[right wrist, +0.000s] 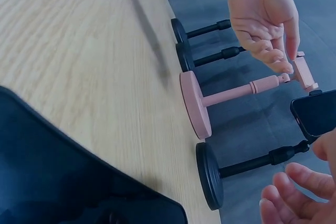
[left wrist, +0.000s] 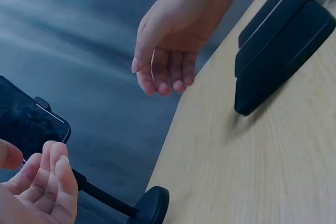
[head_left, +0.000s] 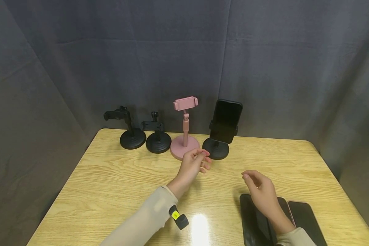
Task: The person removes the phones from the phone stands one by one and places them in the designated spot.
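Observation:
My left hand (head_left: 193,164) hovers over the table in front of the pink phone stand (head_left: 186,128), fingers loosely bent and nothing in them. Just beyond its fingertips is a black phone stand (head_left: 216,149) whose clamp carries a dark-screened phone (head_left: 226,120), tilted slightly. My right hand (head_left: 262,192) hangs in the air, empty and relaxed, above several phones lying side by side. Of these, a black phone (head_left: 253,218) lies on the left and a pink-edged phone (head_left: 305,218) on the right; my wrist partly covers the ones between. In the right wrist view my left hand (right wrist: 265,22) is also empty.
Two more black phone stands, a far left one (head_left: 133,137) and one beside it (head_left: 158,140), stand along the back edge of the wooden table (head_left: 110,191). A grey curtain (head_left: 172,51) hangs behind and on both sides.

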The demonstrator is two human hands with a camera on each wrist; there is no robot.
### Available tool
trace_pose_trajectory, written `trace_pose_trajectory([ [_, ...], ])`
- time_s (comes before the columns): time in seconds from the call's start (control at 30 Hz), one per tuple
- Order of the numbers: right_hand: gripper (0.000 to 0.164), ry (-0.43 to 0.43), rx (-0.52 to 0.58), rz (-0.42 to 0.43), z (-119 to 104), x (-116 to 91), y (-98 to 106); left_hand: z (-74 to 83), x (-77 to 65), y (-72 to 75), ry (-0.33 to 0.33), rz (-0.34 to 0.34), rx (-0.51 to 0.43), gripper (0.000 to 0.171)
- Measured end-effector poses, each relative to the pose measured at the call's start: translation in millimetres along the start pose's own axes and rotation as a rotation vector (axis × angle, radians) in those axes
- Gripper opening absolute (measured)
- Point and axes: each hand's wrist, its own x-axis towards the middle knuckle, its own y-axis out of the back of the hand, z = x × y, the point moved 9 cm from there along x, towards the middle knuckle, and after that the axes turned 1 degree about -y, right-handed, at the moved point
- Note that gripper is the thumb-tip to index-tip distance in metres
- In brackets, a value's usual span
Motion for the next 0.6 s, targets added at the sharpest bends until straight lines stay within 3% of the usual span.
trace_pose_trajectory([
  [0.37,0.025,0.026,0.118,0.011,-6.0,9.7,-1.4,8.9,11.1,1.1,-0.016,0.008,-0.009,0.023],
  [0.6,0.025,0.040,0.125,0.029,-7.7,17.6,1.5,16.8,18.5,4.6,-0.027,0.029,-0.018,0.023],
])
